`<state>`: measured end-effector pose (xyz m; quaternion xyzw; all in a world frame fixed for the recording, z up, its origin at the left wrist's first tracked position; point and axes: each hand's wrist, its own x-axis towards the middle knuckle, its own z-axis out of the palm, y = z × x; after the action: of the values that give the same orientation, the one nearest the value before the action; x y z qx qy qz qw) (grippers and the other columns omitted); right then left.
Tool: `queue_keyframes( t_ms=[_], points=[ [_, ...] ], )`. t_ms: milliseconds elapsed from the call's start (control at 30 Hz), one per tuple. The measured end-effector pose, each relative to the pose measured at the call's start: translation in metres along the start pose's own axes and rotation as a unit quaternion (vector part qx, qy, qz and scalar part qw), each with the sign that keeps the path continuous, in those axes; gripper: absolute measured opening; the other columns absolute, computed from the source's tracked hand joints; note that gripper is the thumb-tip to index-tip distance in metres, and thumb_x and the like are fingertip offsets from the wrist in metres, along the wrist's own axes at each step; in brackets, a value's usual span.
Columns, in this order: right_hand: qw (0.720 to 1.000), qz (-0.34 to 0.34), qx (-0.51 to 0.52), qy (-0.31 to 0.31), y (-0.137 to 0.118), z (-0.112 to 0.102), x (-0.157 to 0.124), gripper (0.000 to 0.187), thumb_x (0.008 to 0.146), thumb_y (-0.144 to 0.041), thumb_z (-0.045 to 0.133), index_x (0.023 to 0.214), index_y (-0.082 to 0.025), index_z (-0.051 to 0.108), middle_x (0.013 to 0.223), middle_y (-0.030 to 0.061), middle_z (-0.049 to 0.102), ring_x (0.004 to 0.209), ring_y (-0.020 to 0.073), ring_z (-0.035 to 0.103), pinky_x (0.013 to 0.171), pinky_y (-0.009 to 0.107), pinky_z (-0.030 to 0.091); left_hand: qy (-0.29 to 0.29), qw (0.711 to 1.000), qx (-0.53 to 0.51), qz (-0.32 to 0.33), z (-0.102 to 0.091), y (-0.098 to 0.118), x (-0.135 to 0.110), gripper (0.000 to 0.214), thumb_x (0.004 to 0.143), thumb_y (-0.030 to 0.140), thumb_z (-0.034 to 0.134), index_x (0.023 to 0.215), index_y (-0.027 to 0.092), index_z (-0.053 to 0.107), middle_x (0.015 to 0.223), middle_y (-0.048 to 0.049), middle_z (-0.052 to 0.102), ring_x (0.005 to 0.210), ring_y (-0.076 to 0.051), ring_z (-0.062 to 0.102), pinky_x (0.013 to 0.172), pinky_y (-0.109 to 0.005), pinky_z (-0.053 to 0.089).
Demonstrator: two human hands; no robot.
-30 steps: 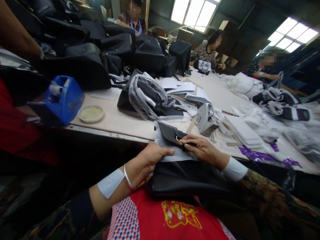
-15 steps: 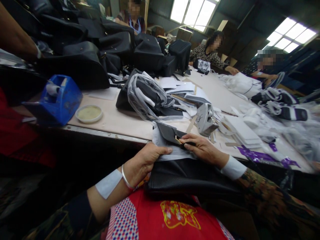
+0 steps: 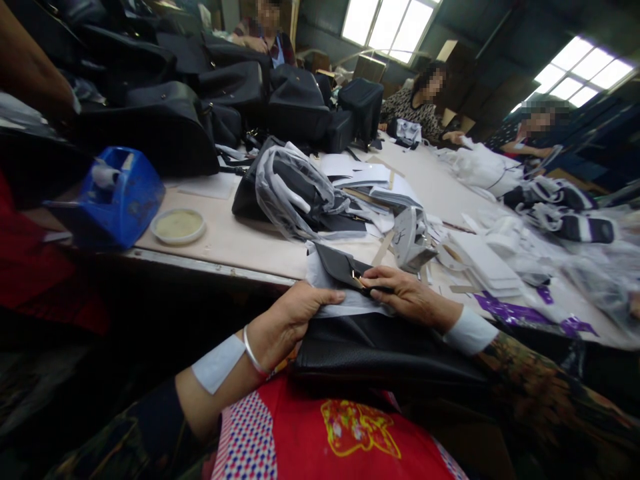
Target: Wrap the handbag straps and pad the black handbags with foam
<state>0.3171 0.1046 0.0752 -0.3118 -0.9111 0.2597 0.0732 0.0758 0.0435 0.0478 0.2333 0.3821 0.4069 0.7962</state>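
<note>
A black leather handbag (image 3: pixel 380 353) rests on my lap against the table's front edge. White wrapping paper (image 3: pixel 345 307) lies over its upper side, beneath a black flap (image 3: pixel 335 265) with a small gold-coloured metal fitting (image 3: pixel 357 277). My left hand (image 3: pixel 300 310) is closed on the bag's left side, its thumb pressing on the paper and its other fingers hidden underneath. With bent fingers, my right hand (image 3: pixel 407 293) pinches the flap's strap end beside the fitting. White patches cover part of both wrists.
A blue tape dispenser (image 3: pixel 117 200) and a round dish (image 3: pixel 178 227) stand left on the table. Ahead lies another black bag (image 3: pixel 290 187) with plastic-wrapped handles, near a grey tape dispenser (image 3: pixel 413 237) and stacked white sheets (image 3: pixel 485 263). Black bags pile up behind; several people are around the table.
My hands stay at the bag with almost no movement; the right fingers shift slightly at the fitting. Co-workers across the table have moved their hands a little.
</note>
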Motion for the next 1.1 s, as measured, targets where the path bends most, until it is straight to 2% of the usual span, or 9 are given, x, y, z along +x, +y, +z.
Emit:
queue_keyframes(
  t_ms=[167,333,433,567,700,833,1100],
  points=[
    [0.999,-0.021,-0.023,-0.025,0.006,-0.003,0.001,0.034,0.102,-0.034,0.048,0.128,-0.023,0.067,0.125,0.0099,0.063,0.115,0.0209,0.061,0.103,0.035,0.049,-0.003,1.000,0.000,0.002,-0.002,-0.002,0.003,0.042,0.060,0.016,0.084,0.102,0.013,0.077,0.094,-0.0112,0.080,0.076,-0.024,0.073,0.079,-0.035,0.056],
    [0.995,-0.057,-0.070,-0.030,-0.002,-0.002,0.004,0.033,0.102,-0.029,0.047,0.128,-0.020,0.066,0.120,0.0123,0.064,0.109,0.0219,0.062,0.099,0.037,0.050,0.006,1.000,0.000,0.003,-0.003,-0.003,0.006,0.046,0.059,0.015,0.083,0.105,0.012,0.076,0.096,-0.0118,0.079,0.076,-0.024,0.072,0.081,-0.036,0.056],
    [0.988,-0.072,-0.133,-0.036,-0.010,0.002,0.005,0.033,0.101,-0.028,0.046,0.124,-0.016,0.066,0.114,0.0151,0.065,0.103,0.0246,0.061,0.093,0.041,0.051,0.012,1.000,-0.001,0.001,-0.004,-0.005,0.008,0.048,0.060,0.014,0.082,0.107,0.011,0.075,0.096,-0.0123,0.079,0.075,-0.023,0.072,0.080,-0.035,0.056],
    [0.979,-0.064,-0.191,-0.035,-0.012,0.007,0.004,0.035,0.100,-0.029,0.049,0.127,-0.013,0.063,0.115,0.0174,0.064,0.105,0.0284,0.059,0.093,0.047,0.051,0.005,1.000,-0.013,0.013,-0.004,-0.009,0.010,0.051,0.059,0.013,0.082,0.109,0.011,0.075,0.099,-0.0126,0.079,0.075,-0.022,0.072,0.079,-0.034,0.057],
    [0.988,-0.056,-0.141,0.006,-0.007,0.012,0.001,0.037,0.100,-0.034,0.049,0.126,-0.012,0.064,0.118,0.0180,0.063,0.107,0.0279,0.060,0.095,0.045,0.052,-0.021,0.999,-0.035,-0.002,-0.006,-0.011,0.012,0.049,0.059,0.013,0.082,0.108,0.010,0.075,0.101,-0.0139,0.078,0.073,-0.021,0.071,0.079,-0.034,0.057],
    [0.998,-0.025,-0.052,0.031,0.000,0.012,0.001,0.034,0.103,-0.033,0.044,0.122,-0.019,0.068,0.118,0.0123,0.065,0.108,0.0229,0.063,0.097,0.038,0.052,-0.048,0.998,-0.041,0.012,-0.007,-0.012,0.012,0.050,0.059,0.013,0.085,0.108,0.010,0.075,0.105,-0.0144,0.078,0.085,-0.026,0.073,0.086,-0.037,0.057],
    [0.998,0.053,0.026,0.026,0.014,0.006,-0.001,0.036,0.102,-0.043,0.047,0.122,-0.024,0.071,0.122,0.0084,0.066,0.112,0.0239,0.064,0.099,0.037,0.051,-0.019,1.000,-0.021,0.005,-0.010,-0.013,0.010,0.043,0.060,0.015,0.085,0.102,0.010,0.077,0.099,-0.0146,0.078,0.078,-0.026,0.074,0.083,-0.039,0.057]
  ],
)
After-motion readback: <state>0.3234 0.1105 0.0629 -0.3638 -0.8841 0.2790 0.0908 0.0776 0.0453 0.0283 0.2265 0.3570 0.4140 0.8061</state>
